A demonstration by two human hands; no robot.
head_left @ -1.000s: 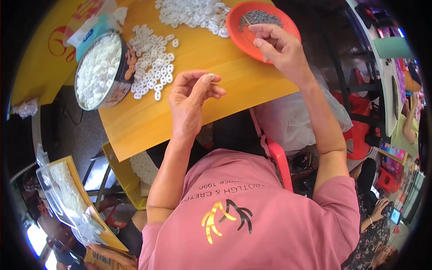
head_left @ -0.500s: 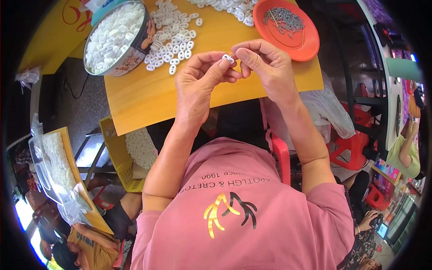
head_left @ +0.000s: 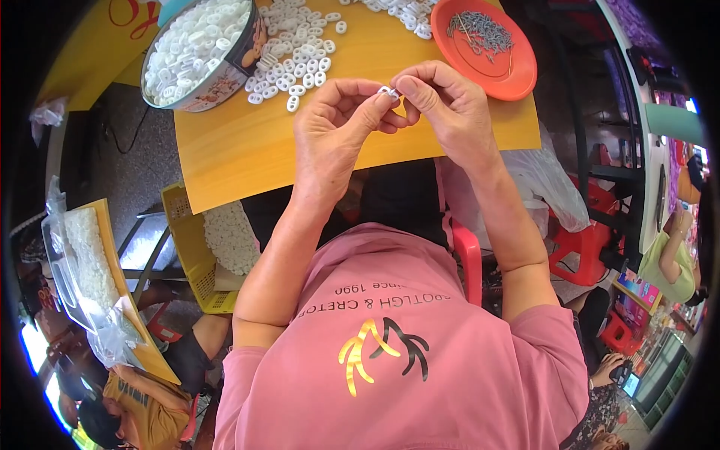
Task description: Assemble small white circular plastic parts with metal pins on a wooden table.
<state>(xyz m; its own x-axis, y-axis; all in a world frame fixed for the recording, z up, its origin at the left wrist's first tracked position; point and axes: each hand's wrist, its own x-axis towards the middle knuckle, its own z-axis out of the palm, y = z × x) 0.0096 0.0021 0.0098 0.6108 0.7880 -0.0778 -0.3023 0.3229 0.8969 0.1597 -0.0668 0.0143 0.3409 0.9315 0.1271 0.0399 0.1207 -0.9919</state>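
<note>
Head view, clock centred on the hands. Right hand [head_left: 446,109] was over the orange-red plate [head_left: 469,71] one second ago; by half a second ago it had met the left hand [head_left: 337,131], and the two remain together. Small white piece [head_left: 388,91] sits at the left fingertips, pinched narrowly by thumb and forefinger above the table [head_left: 247,157]. Right thumb and forefinger narrow at its edge; cannot tell what, if anything, they grip. Plate with grey metal bits [head_left: 484,34]: 2 o'clock. Loose white pieces [head_left: 300,70]: 10 o'clock. Filled tin [head_left: 217,90]: beyond them, 9–10 o'clock. Inference: handwork now centres on the one piece, away from the plate.
</note>
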